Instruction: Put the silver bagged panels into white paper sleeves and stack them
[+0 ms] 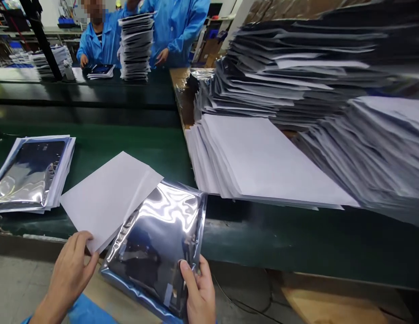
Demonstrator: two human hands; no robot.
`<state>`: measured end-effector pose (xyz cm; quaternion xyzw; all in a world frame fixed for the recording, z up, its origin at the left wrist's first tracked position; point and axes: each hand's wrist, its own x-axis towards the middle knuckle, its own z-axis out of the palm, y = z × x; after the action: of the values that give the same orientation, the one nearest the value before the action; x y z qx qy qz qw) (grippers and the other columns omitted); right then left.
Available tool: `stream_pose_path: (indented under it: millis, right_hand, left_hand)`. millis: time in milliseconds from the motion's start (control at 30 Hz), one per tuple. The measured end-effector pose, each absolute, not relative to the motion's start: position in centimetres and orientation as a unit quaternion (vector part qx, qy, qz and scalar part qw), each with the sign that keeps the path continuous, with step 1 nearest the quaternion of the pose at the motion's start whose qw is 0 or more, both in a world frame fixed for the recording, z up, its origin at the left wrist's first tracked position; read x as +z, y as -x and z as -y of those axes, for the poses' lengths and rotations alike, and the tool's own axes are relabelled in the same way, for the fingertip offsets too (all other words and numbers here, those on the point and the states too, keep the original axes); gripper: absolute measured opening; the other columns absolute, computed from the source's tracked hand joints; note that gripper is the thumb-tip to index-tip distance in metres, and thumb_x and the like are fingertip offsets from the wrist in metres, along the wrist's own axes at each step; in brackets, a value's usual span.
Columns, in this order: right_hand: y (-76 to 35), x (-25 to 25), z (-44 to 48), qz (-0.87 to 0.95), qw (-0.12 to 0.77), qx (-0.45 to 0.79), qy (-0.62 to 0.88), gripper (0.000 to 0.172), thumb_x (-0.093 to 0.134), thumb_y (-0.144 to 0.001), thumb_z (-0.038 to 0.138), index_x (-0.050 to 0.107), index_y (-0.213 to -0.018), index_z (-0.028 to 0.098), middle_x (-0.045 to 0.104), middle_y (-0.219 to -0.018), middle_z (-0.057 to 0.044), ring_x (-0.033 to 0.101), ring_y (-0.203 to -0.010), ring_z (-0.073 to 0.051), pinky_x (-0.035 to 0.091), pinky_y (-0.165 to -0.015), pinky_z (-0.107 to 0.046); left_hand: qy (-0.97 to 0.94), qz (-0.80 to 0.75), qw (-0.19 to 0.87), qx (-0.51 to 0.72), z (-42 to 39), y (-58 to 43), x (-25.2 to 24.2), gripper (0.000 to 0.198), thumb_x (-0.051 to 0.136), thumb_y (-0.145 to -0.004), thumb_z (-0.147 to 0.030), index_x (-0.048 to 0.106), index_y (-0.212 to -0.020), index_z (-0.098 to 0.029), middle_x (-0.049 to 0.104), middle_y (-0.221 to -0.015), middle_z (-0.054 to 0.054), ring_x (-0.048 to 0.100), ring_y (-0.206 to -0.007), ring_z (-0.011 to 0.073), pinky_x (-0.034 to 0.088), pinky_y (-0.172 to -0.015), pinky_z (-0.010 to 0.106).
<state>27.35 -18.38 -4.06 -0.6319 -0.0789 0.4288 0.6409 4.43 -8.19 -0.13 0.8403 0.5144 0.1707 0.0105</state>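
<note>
- Foil pouch (155, 238), silvery and glossy, sits at the near edge of the green worktop (135, 148), its lower part overhanging toward the person; it looks thin, light and slippery, with a flat dark item inside that seems to lend it some stiffness.
- Creases and bright reflections on its film suggest it dents easily, so a pinch along a sealed edge looks safer than pressing on the face.
- White paper sheet (108, 198) lies tilted beside the pouch, its right edge tucked at the pouch's upper left; it is limp, very light, and likely to bend or slide if held at one corner only.
- Right hand (199, 292) grips the pouch at its lower right corner, thumb on the top face, fingers wrapped behind; the grip is closed on the pouch.
- Left hand (69, 270) pinches the sheet's lower corner, thumb over the top and fingers under it, closed on the paper; a blue sleeve (84, 312) shows at the wrist.
- Both forearms come in low from the bottom edge, palms turned inward.
- Stack of filled pouches (30, 173) lies on the worktop to the left, well apart.
- Fanned pile of white sheets (263, 162) lies to the right, with tall heaps of pouches (297, 76) behind it.
- Two people in blue coats (175, 27) stand at the far end by another tall stack (137, 45).
</note>
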Motion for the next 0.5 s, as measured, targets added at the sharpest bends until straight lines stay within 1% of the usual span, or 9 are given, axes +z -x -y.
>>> stream_pose_path:
  millis: [33,67,133,200,267,367,433,500]
  right_hand:
    - [-27.2,-4.2,18.3,0.066,0.638,0.446,0.625,0.062,0.071,-0.071,0.050,0.050,-0.123,0.023,0.074,-0.090,-0.004,0.069,-0.082,-0.022,0.056,-0.067,-0.030]
    - [-27.0,-4.3,18.2,0.056,0.633,0.465,0.616,0.063,0.071,-0.071,0.051,0.048,-0.124,0.024,0.074,-0.089,-0.003,0.069,-0.081,-0.022,0.056,-0.067,-0.029]
    - [-26.6,-4.3,18.0,0.049,0.626,0.494,0.601,0.064,0.070,-0.072,0.052,0.046,-0.126,0.025,0.074,-0.089,-0.002,0.069,-0.081,-0.021,0.056,-0.068,-0.029]
    - [-26.2,-4.0,17.8,0.049,0.624,0.502,0.597,0.065,0.070,-0.073,0.051,0.045,-0.126,0.024,0.074,-0.092,-0.003,0.069,-0.083,-0.021,0.055,-0.072,-0.030]
    - [-25.9,-3.6,17.5,0.047,0.627,0.497,0.598,0.065,0.070,-0.073,0.050,0.045,-0.127,0.022,0.073,-0.088,-0.003,0.069,-0.081,-0.021,0.055,-0.072,-0.030]
    - [-25.5,-3.1,17.0,0.042,0.631,0.511,0.582,0.069,0.070,-0.074,0.051,0.042,-0.130,0.022,0.070,-0.071,0.002,0.068,-0.067,-0.019,0.054,-0.060,-0.028]
    - [-25.2,-3.1,16.7,0.029,0.635,0.510,0.579,0.071,0.071,-0.071,0.052,0.042,-0.128,0.022,0.068,-0.069,0.004,0.067,-0.063,-0.018,0.052,-0.055,-0.025]
    - [-25.0,-3.3,16.4,0.010,0.642,0.501,0.580,0.072,0.072,-0.068,0.054,0.042,-0.124,0.023,0.068,-0.071,0.004,0.066,-0.061,-0.016,0.051,-0.054,-0.024]
  left_hand:
    - [-0.824,-0.538,0.010,0.179,8.7,-4.2,-0.4,0.006,0.047,-0.086,-0.027,0.050,-0.086,-0.022,0.059,-0.080,0.003,0.059,-0.073,0.0206,0.045,-0.066,0.032]
    - [-0.811,-0.555,0.012,0.185,9.2,-4.0,-0.6,0.012,0.048,-0.087,-0.029,0.047,-0.077,-0.023,0.056,-0.072,0.001,0.056,-0.069,0.0194,0.043,-0.065,0.031]
    - [-0.794,-0.574,0.022,0.198,10.2,-3.9,-0.8,0.021,0.048,-0.090,-0.030,0.045,-0.070,-0.024,0.052,-0.066,-0.001,0.053,-0.064,0.0175,0.041,-0.062,0.030]
    - [-0.781,-0.584,0.046,0.216,11.0,-4.1,-0.9,0.022,0.046,-0.091,-0.032,0.049,-0.071,-0.023,0.053,-0.066,-0.001,0.053,-0.064,0.0166,0.041,-0.060,0.028]
    - [-0.757,-0.605,0.083,0.233,11.6,-4.5,-1.1,0.021,0.045,-0.092,-0.035,0.053,-0.077,-0.023,0.056,-0.068,0.000,0.054,-0.063,0.0160,0.042,-0.057,0.026]
    - [-0.697,-0.651,0.161,0.254,12.3,-5.0,-1.5,0.023,0.041,-0.093,-0.039,0.055,-0.084,-0.024,0.059,-0.070,0.000,0.056,-0.059,0.0152,0.045,-0.053,0.024]
    - [-0.654,-0.669,0.206,0.287,12.7,-5.2,-2.0,0.023,0.040,-0.092,-0.042,0.054,-0.087,-0.024,0.061,-0.070,0.000,0.059,-0.059,0.0158,0.047,-0.052,0.024]
    - [-0.623,-0.667,0.227,0.340,13.0,-5.0,-2.6,0.021,0.040,-0.092,-0.042,0.052,-0.088,-0.026,0.060,-0.067,-0.001,0.060,-0.058,0.0170,0.050,-0.051,0.026]
